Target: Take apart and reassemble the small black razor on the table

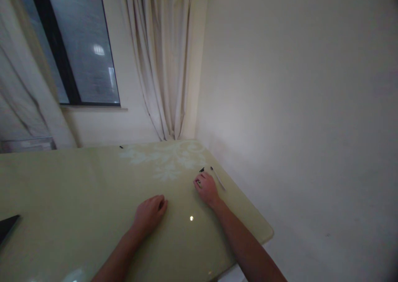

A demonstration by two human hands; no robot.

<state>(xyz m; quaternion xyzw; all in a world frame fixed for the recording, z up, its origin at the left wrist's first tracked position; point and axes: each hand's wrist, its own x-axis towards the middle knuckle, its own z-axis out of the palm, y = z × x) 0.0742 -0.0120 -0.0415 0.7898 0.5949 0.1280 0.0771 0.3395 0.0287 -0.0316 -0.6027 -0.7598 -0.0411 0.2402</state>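
Note:
My left hand [151, 211] rests on the pale green tabletop [93, 207] with its fingers curled in and the thumb against them; nothing shows in it. Farther forward and to the right, my right hand [207, 187] is closed, its fingers bent around something small that I cannot make out. Just beyond its knuckles a small black object [202, 169] shows; whether the hand touches it I cannot tell. To the right of that hand lies a thin white stick with a dark tip [219, 179], near the table's right edge.
A dark flat object with a pointed corner [8, 227] enters at the left. One small black piece [121, 147] lies by the far edge. A bare wall [295, 108] runs along the right side; curtains [164, 66] and a window [83, 46] stand behind the table.

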